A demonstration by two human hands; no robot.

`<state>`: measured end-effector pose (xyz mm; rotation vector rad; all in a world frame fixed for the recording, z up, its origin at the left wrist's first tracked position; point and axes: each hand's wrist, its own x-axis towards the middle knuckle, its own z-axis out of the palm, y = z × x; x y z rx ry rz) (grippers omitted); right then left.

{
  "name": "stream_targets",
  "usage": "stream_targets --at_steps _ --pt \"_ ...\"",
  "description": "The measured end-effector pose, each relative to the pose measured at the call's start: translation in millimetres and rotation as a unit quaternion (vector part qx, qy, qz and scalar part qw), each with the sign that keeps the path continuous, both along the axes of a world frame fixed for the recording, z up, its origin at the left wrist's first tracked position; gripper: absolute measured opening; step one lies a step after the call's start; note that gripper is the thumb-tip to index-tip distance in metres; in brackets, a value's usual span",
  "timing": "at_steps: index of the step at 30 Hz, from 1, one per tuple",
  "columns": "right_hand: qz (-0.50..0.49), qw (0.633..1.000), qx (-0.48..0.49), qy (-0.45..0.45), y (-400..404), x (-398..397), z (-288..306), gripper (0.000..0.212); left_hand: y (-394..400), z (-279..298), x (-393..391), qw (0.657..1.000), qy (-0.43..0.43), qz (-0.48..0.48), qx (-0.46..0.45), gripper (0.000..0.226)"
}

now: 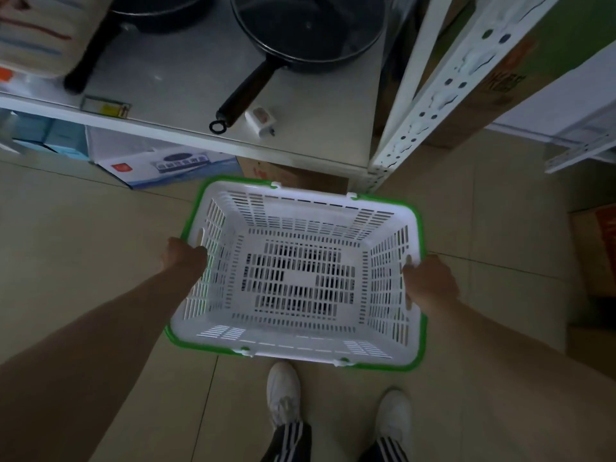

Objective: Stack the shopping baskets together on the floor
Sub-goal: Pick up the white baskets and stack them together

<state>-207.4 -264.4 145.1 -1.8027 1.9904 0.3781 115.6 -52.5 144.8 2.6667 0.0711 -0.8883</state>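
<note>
A white slotted shopping basket (300, 348) with a green rim and green folded-down handles is held over the tiled floor in front of me. My left hand (183, 258) grips its left short side at the rim. On the opposite short side my right hand (430, 281) holds the rim with fingers curled over the edge. The basket is empty. Dark shapes show through its slotted bottom; I cannot tell whether another basket lies beneath it. No other basket shows clearly.
A white metal shelf (186, 135) stands just beyond the basket, carrying two black pans (300, 31) and a small white plug (261, 120). Boxes (160, 165) sit under it. A shelf upright (430, 105) rises at right. My white shoes (283, 391) are below the basket.
</note>
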Motion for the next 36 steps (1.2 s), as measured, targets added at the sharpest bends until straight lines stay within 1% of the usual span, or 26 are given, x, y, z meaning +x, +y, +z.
stream_targets --at_steps 4,9,12,16,20,22,26,28,30,32,33,34,36 --pt "-0.021 0.998 0.055 0.000 -1.1 -1.6 -20.1 0.035 -1.1 -23.8 -1.1 1.000 -0.002 -0.011 0.018 0.043" --pt "-0.032 0.994 0.101 -0.003 -1.9 -5.8 -39.2 0.023 -5.1 -44.9 -3.9 0.999 0.012 -0.010 0.029 0.042" --pt "-0.047 0.991 0.122 -0.006 -1.5 -8.3 -52.8 0.029 -5.1 -55.5 -5.7 0.999 0.035 -0.005 0.040 0.043" --pt "-0.063 0.991 0.120 -0.019 3.1 -7.2 -62.5 0.046 -3.7 -69.0 -12.6 0.998 0.037 -0.018 0.040 0.047" --pt "-0.087 0.991 0.099 -0.016 11.0 -3.5 -65.9 0.046 -0.1 -73.2 -15.6 0.996 0.002 -0.049 0.070 0.045" --pt "-0.082 0.993 0.080 -0.008 15.4 -2.3 -66.0 0.047 0.0 -72.6 -15.8 0.995 -0.001 -0.063 0.081 0.043" --pt "-0.065 0.996 0.065 -0.003 20.8 -0.6 -67.8 0.051 -1.1 -71.2 -22.3 0.993 -0.004 -0.098 0.063 0.050" --pt "-0.032 0.999 0.034 0.019 27.7 4.8 -67.5 0.056 -1.0 -67.0 -29.9 0.987 -0.028 -0.144 0.063 0.055" --pt "0.042 0.998 -0.010 0.044 37.0 10.9 -66.8 0.065 0.6 -65.7 -37.5 0.975 -0.063 -0.207 0.050 0.063" --pt "0.128 0.990 -0.022 0.057 45.4 15.6 -65.8 0.074 3.5 -67.4 -43.9 0.961 -0.087 -0.258 0.047 0.073" --pt "0.144 0.988 -0.021 0.052 48.0 16.5 -66.1 0.078 5.7 -69.0 -45.4 0.960 -0.088 -0.262 0.050 0.076" --pt "0.125 0.991 -0.019 0.034 49.1 15.7 -66.6 0.079 8.1 -69.8 -45.7 0.963 -0.080 -0.251 0.054 0.079" --pt "0.004 0.999 -0.024 -0.032 49.0 11.7 -65.2 0.077 14.0 -71.5 -42.7 0.975 -0.054 -0.205 0.061 0.083"
